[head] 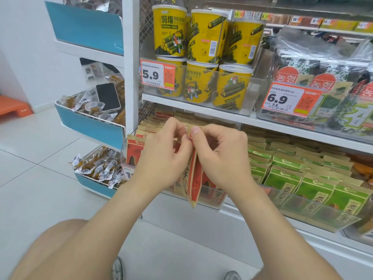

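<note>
Where the two hands meet: the left hand (167,154) and the right hand (222,156) both curl their fingertips and pinch the top edge of a flat red-and-brown kraft-paper snack packet (194,178). It hangs edge-on, just in front of the lowest shelf bin.
Bin behind: a clear hard-plastic bin (123,152) packed with upright red paper packets (153,128), matte, with flat crimped tops.
To the right: green-fronted kraft-paper packets (282,174) in close rows, the same flat shape.
Shelf above: a smooth white shelf board (201,110) carries yellow cylindrical tubs (169,33) stacked two high, with pale lids. An orange-and-white price card (156,74) reads 5.9.
Further right: glossy film-wrapped seaweed packs (323,73) sit behind a second price card (290,100) reading 6.9.
Side rack: white wire baskets with blue fronts (94,126) hold small crinkly wrapped snacks (96,168). A glossy black phone (108,97) lies on top of them.
Floor: pale glossy square tiles (30,158), with an orange plastic step (14,108) beside the white wall.
</note>
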Motion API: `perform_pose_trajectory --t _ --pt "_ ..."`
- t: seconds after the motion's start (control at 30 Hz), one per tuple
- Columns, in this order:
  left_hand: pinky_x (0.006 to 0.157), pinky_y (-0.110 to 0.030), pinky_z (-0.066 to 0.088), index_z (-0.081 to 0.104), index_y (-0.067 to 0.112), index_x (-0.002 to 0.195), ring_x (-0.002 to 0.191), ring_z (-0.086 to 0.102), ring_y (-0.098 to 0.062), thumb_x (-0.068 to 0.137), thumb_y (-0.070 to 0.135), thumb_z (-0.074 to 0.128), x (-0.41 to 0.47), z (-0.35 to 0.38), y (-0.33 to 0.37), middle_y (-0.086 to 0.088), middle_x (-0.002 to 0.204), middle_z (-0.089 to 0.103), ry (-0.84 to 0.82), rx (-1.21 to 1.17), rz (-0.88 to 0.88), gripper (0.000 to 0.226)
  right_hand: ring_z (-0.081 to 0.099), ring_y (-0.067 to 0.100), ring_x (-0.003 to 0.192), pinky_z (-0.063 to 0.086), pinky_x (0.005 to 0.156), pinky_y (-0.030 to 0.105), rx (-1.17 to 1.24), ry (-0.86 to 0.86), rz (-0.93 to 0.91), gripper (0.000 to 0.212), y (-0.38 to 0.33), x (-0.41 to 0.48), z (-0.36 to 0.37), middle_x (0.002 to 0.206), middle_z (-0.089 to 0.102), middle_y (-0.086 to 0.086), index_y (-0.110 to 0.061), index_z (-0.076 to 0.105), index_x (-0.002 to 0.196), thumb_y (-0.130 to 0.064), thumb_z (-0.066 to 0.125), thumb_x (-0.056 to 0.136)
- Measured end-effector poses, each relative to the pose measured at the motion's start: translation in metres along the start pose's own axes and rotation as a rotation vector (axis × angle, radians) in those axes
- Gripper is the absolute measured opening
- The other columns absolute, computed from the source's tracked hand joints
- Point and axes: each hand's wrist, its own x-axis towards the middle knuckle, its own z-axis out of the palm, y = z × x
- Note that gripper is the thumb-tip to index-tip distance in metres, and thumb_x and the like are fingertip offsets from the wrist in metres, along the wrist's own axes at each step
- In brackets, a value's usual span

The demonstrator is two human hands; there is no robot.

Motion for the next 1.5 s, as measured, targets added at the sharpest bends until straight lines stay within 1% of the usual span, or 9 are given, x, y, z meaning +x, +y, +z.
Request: perform_pose_trajectory --t 0.3,0.6,0.7,0.8,0.97,1.07,1.17,1.37,1.5 --pt "0.087 -0.068 0.058 0.066 0.015 0.094 0.084 0.07 -0.033 0.108 0.027 0.062 0.006 -0.007 0.0 -0.003 0.083 0.072 -0.191 -0.365 -0.138 0.019 0.054 0.005 0.056 0.034 0.058 0.013 -0.025 0.112 -0.132 0.034 -0.004 0.001 -0.007 0.057 0.052 -0.019 -0.023 0.067 0.072 -0.02 0.067 0.106" --pt "0.077 -0.051 0.065 0.065 0.018 0.109 0.088 0.077 -0.02 0.1 0.032 0.076 0.009 -0.008 0.004 0.004 0.105 0.078 0.186 -0.38 -0.247 0.019 0.078 0.011 0.078 0.065 0.081 0.044 0.013 -0.387 0.218 0.014 0.001 0.007 -0.017 0.085 0.081 -0.009 -0.028 0.078 0.106 -0.034 0.067 0.1" --pt "0.077 -0.048 0.067 0.055 0.03 0.124 0.093 0.079 -0.018 0.095 0.042 0.08 0.01 -0.011 0.002 0.006 0.114 0.077 0.149 -0.429 -0.326 0.04 0.081 0.013 0.085 0.066 0.084 0.047 0.208 -0.307 0.323 0.011 -0.002 0.008 -0.015 0.091 0.083 -0.005 -0.023 0.071 0.115 -0.023 0.066 0.106" --pt "0.077 -0.047 0.067 0.063 0.026 0.123 0.088 0.08 -0.015 0.1 0.04 0.073 0.012 -0.013 0.006 0.001 0.104 0.081 -0.003 -0.502 -0.427 0.029 0.082 0.024 0.089 0.066 0.078 0.051 0.467 -0.163 0.463 0.018 -0.006 0.011 -0.012 0.101 0.083 0.004 -0.015 0.058 0.119 -0.013 0.069 0.104" --pt "0.082 -0.057 0.067 0.067 0.015 0.113 0.094 0.078 -0.028 0.091 0.01 0.079 0.02 -0.019 -0.001 -0.013 0.11 0.073 0.039 -0.872 -0.549 0.026 0.079 0.025 0.103 0.063 0.091 0.048 0.669 0.008 0.569 0.041 -0.003 0.013 -0.014 0.108 0.081 0.007 -0.013 0.063 0.12 -0.007 0.081 0.083" --pt "0.066 -0.037 0.065 0.069 0.013 0.121 0.09 0.079 -0.023 0.094 0.012 0.079 0.02 -0.023 -0.001 -0.011 0.112 0.077 0.073 -0.928 -0.547 0.029 0.078 0.013 0.097 0.063 0.091 0.042 0.496 0.067 0.527 0.062 -0.002 0.014 -0.019 0.106 0.08 0.001 -0.023 0.052 0.127 -0.009 0.091 0.081" --pt "0.066 -0.035 0.065 0.073 0.007 0.123 0.086 0.08 -0.026 0.097 0.017 0.076 0.018 -0.022 0.001 -0.013 0.105 0.081 0.055 -0.915 -0.545 0.028 0.07 0.002 0.105 0.06 0.091 0.027 0.214 0.072 0.328 0.089 -0.001 0.009 -0.02 0.122 0.065 -0.008 -0.039 0.037 0.148 -0.022 0.092 0.079" --pt "0.074 -0.039 0.068 0.076 0.011 0.117 0.086 0.081 -0.023 0.1 0.023 0.074 0.014 -0.019 0.005 -0.011 0.102 0.083 0.063 -0.851 -0.509 0.021 0.021 0.01 0.16 0.017 0.129 0.05 -0.221 -0.06 0.129 0.063 0.005 0.003 -0.011 0.163 0.036 -0.007 -0.044 0.053 0.144 -0.054 0.076 0.086" --pt "0.071 -0.037 0.066 0.079 0.016 0.116 0.084 0.082 -0.027 0.099 0.028 0.076 0.009 -0.018 0.007 -0.011 0.097 0.083 0.021 -0.716 -0.402 0.021 0.035 0.013 0.152 0.02 0.125 0.048 -0.378 -0.121 -0.017 0.06 0.007 0.0 -0.008 0.153 0.049 -0.012 -0.041 0.054 0.143 -0.069 0.064 0.091"
